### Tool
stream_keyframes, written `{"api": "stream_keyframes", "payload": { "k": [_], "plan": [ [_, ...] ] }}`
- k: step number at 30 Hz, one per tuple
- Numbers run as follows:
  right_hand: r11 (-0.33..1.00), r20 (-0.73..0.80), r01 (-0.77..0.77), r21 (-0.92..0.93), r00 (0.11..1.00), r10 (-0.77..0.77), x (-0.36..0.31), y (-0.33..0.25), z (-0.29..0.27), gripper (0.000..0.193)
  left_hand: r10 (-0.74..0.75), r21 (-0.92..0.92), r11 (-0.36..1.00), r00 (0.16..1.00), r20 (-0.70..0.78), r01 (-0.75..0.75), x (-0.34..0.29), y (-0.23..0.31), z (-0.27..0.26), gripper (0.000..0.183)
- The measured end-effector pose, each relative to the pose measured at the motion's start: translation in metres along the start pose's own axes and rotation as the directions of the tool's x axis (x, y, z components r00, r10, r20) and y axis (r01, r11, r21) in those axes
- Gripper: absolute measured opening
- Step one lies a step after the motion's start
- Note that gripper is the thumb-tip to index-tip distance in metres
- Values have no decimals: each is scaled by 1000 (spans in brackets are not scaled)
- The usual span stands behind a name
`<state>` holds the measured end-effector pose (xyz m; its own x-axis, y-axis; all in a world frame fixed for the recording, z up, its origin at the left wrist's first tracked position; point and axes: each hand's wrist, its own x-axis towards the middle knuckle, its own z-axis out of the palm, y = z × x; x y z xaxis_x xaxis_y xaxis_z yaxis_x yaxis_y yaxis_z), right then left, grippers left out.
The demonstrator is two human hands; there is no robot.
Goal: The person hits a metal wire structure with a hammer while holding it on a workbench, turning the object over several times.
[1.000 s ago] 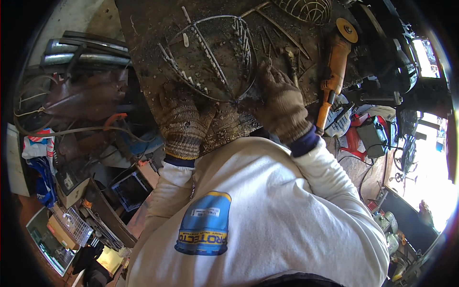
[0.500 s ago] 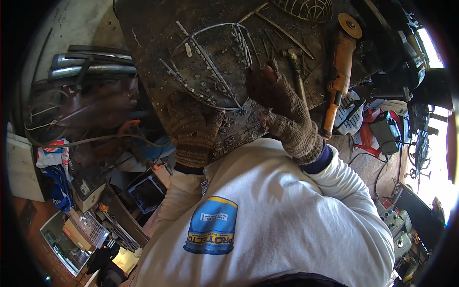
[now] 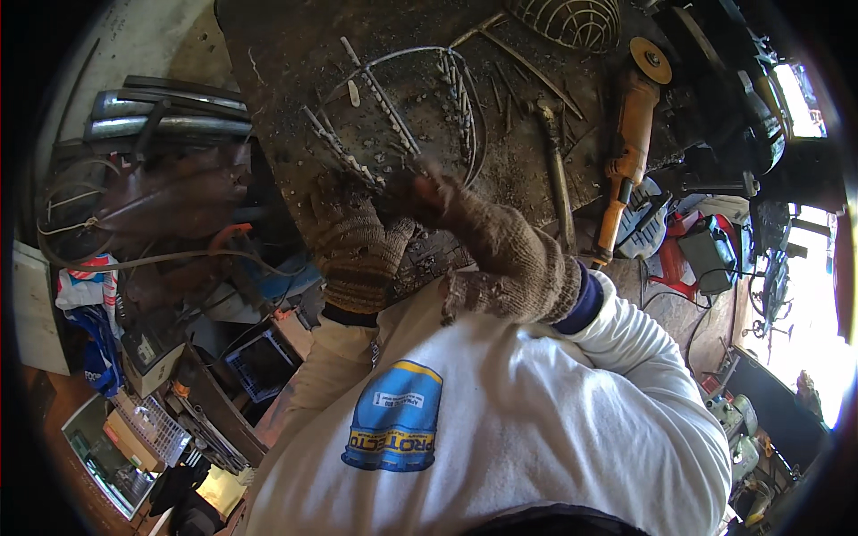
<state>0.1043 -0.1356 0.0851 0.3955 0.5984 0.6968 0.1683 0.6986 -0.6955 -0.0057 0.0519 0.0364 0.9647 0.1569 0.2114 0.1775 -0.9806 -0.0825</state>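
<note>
On the dark workbench lies a bent metal rod frame, a rounded hoop with several rough, bead-covered bars across it. My left hand, in a brown knitted glove, rests at the hoop's near left side; its fingers are lost in shadow, so their grip does not show. Over the hoop's near end reaches my right hand, gloved alike. Its thumb stands well apart from the fingers, whose slightly blurred tips are close to the bars and my left hand. They cover the near part of the hoop.
Right of the frame lie a hammer-like metal tool and an orange angle grinder with a disc. A wire guard-like grille sits at the far edge. Thin rods and grit are scattered about. Metal tubes are stacked left of the bench.
My right hand has swung left from the hoop's right side to its near end, beside my left hand. The frame has shifted slightly right. My left hand has stayed nearly in place.
</note>
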Motion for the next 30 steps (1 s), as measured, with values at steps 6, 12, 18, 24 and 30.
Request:
{"api": "stream_keyframes", "payload": {
  "k": [6, 12, 18, 24, 30],
  "plan": [
    [901, -395, -414, -130, 855, 335, -1, -14, 3, 91, -32, 33, 999, 999, 26, 31, 1, 3, -4, 94],
    [878, -202, -458, 140, 855, 479, -13, -2, 3, 67, 24, 70, 997, 989, 147, -35, 3, -3, -2, 104],
    [671, -116, -614, 416, 696, 709, -15, -38, -25, 66, -48, -63, 997, 997, 63, 52, -3, -2, 1, 98],
    [60, -652, -696, -716, 697, 298, -42, -46, -55, 56, -130, -112, 985, 992, 7, 130, 0, 3, 0, 95],
    [-498, -724, -528, -687, 554, 412, -43, -40, -60, 62, -175, -111, 978, 985, 9, 174, 2, 6, -1, 98]
  ]
}}
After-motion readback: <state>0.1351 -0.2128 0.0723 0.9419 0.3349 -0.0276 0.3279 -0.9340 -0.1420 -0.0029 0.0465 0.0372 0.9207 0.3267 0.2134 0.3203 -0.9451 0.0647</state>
